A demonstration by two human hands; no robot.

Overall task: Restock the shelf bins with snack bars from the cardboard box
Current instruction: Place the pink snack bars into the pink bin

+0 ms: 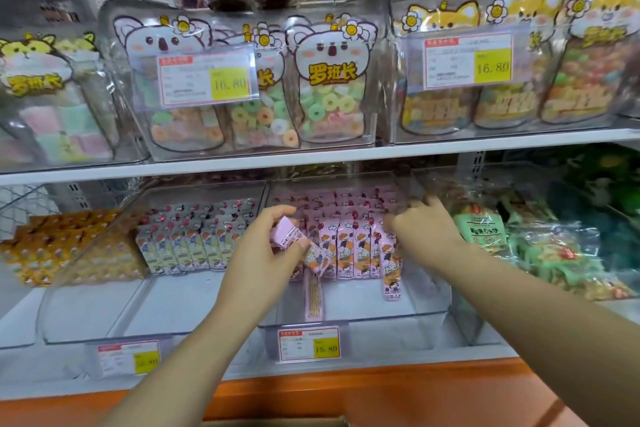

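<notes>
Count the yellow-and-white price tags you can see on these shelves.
4. Two hang on the upper shelf's bins: one on the koala candy bags, one on the fox bags. Two sit on the lower bins' fronts. Others may be out of frame.

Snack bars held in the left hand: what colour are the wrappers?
Pink, matching the bin's stock; the snack bars in the left hand show clearly in the head view.

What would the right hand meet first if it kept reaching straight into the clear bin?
Probably the upright pink-wrapped snack bars in the clear plastic bin. The right hand already sits at the right end of that row, fingers toward the packs behind; depth is unclear.
</notes>
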